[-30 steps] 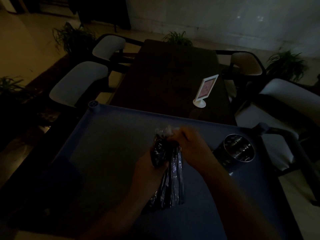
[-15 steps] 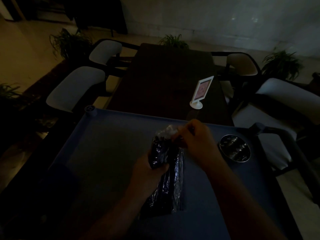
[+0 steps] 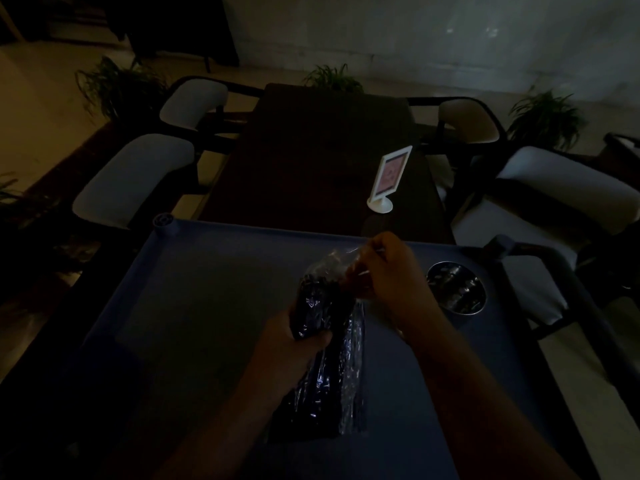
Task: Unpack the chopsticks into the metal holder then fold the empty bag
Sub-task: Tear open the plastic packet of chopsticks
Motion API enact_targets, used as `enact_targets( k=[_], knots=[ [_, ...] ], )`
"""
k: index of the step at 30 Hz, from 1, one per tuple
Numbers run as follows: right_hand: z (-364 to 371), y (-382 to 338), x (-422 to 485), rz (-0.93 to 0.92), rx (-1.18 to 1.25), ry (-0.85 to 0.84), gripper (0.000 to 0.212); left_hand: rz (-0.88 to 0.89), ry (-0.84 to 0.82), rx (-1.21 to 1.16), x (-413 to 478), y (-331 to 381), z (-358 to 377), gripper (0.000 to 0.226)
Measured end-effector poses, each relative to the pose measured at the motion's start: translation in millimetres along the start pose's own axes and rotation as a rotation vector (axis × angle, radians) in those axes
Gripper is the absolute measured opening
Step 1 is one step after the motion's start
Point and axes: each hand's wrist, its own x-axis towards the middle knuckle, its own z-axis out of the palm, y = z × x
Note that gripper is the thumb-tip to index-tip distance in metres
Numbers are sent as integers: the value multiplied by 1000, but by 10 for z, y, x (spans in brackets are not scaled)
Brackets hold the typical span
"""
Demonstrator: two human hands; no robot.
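Observation:
A clear plastic bag (image 3: 329, 368) full of dark chopsticks lies lengthwise on the blue cart top (image 3: 194, 306). My left hand (image 3: 294, 344) grips the bag around its middle from the left. My right hand (image 3: 388, 271) pinches the crumpled open end of the bag at its far tip. The round metal holder (image 3: 456, 287) stands to the right of my right hand, near the cart's right edge; its mouth faces up.
Beyond the cart is a dark table (image 3: 322, 157) with a small white sign stand (image 3: 389, 180). Light-cushioned chairs (image 3: 135, 174) flank it on both sides, and potted plants (image 3: 543, 116) stand farther back. The scene is very dim.
My right hand has lifted slightly, pulling the bag's end up and away. The left hand keeps its grip. The view has shifted a little.

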Motion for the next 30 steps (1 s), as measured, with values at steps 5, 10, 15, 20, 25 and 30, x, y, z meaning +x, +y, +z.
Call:
enact_targets(
  k=[5,10,15,20,25,30],
  knots=[
    [-30,-48,12,-30,-100,29,14,-15,-37,-18,-13,-4,17,36],
    [-41,-112,60,-72,-200,58,12,-41,-56,-32,-27,17,13,31],
    [-94,-120,143,-100,-266,45,13,-47,-78,-41,-31,72,9,35],
    [-115,-88,192,-96,-261,19,16,-19,-108,-59,-40,91,14,38],
    [-161,-95,252,-119,-325,-15,14,-57,-108,-75,-17,65,24,29],
    [-225,-103,332,-131,-407,-72,16,-64,-111,-49,-10,64,30,30]
  ],
)
